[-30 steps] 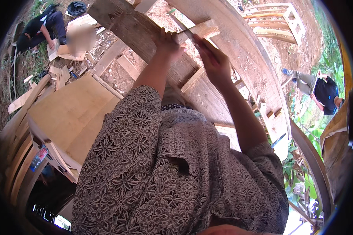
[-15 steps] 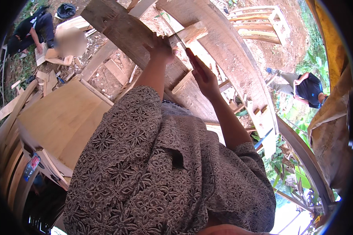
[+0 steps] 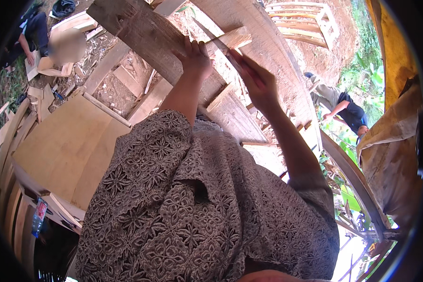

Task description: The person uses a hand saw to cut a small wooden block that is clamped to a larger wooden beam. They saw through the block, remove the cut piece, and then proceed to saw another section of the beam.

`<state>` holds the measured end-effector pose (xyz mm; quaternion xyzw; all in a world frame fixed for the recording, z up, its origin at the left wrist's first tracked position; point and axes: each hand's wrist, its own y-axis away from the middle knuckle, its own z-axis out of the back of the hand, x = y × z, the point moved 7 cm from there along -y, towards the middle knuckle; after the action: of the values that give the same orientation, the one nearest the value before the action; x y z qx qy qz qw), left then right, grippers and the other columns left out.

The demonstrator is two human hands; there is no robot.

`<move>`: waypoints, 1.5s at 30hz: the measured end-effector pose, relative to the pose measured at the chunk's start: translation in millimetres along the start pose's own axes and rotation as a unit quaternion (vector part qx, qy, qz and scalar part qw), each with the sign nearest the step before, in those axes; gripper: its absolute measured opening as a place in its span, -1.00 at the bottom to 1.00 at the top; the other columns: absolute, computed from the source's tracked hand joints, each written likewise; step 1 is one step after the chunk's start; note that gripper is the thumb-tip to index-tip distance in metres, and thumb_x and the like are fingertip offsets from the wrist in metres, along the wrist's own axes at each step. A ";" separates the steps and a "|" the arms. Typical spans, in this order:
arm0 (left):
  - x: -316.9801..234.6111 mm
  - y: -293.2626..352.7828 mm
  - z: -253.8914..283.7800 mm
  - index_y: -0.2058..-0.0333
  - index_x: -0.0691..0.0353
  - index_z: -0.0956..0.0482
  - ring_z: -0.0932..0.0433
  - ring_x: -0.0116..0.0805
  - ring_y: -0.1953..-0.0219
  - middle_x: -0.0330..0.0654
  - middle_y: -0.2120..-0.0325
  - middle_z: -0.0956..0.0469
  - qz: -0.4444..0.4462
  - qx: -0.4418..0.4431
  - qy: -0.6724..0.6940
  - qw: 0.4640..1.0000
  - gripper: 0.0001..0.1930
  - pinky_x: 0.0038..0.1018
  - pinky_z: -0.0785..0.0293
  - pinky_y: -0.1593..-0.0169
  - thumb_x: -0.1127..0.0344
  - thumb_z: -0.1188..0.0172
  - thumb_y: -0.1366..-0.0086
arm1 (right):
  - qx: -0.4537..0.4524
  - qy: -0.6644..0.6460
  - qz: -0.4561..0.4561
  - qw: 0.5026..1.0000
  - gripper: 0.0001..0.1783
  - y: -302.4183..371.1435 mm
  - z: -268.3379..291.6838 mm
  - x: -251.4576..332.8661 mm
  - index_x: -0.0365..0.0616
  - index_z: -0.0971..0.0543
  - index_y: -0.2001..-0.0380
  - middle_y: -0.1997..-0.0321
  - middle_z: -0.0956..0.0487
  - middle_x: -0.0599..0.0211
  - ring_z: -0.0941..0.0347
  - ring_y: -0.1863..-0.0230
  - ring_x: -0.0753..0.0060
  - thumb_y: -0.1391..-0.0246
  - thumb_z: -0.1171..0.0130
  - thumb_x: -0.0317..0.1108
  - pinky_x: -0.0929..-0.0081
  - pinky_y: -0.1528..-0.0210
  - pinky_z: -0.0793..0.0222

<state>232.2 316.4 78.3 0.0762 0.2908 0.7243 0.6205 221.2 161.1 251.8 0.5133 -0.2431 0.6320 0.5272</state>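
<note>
A thick brown plank (image 3: 143, 35) runs diagonally from upper left toward my body. My left hand (image 3: 196, 58) lies on its right edge, fingers bent over the near end of a short pale wood piece (image 3: 237, 37). That piece sticks out to the right. In my right hand (image 3: 261, 82) is a saw with a red handle (image 3: 250, 71), fingers wrapped round it. Its narrow grey blade (image 3: 206, 29) slants up and left across the short piece, close to my left fingertips. Teeth are too small to make out.
A wide curved slab (image 3: 272, 61) stretches along the right. A light plywood panel (image 3: 66, 150) stands at left. Offcuts (image 3: 128, 80) and shavings litter the ground. One person (image 3: 33, 37) crouches at far left, another (image 3: 345, 110) is at right. A slatted wooden frame (image 3: 301, 23) stands behind.
My right hand and the saw handle have moved forward and slightly right, nearer the short wood piece. My left hand stays on the wood. The whole view has shifted slightly.
</note>
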 end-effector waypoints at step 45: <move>6.1 -24.8 -3.0 0.04 0.04 -0.72 -0.02 -0.06 -0.52 -0.25 -0.22 -0.54 -0.017 -0.181 -0.062 0.981 -0.50 0.34 0.39 -0.48 0.01 0.22 -0.45 | -0.059 0.059 0.009 0.996 -0.41 15.8 -29.6 -40.4 -0.09 -0.47 -0.33 0.12 -0.69 0.19 -0.61 0.08 0.46 -0.25 -0.31 -0.29 0.43 0.01 -0.49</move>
<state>250.7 322.8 61.5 0.0024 0.1173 0.7484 0.6528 191.7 164.2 208.4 0.4408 -0.2531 0.6501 0.5648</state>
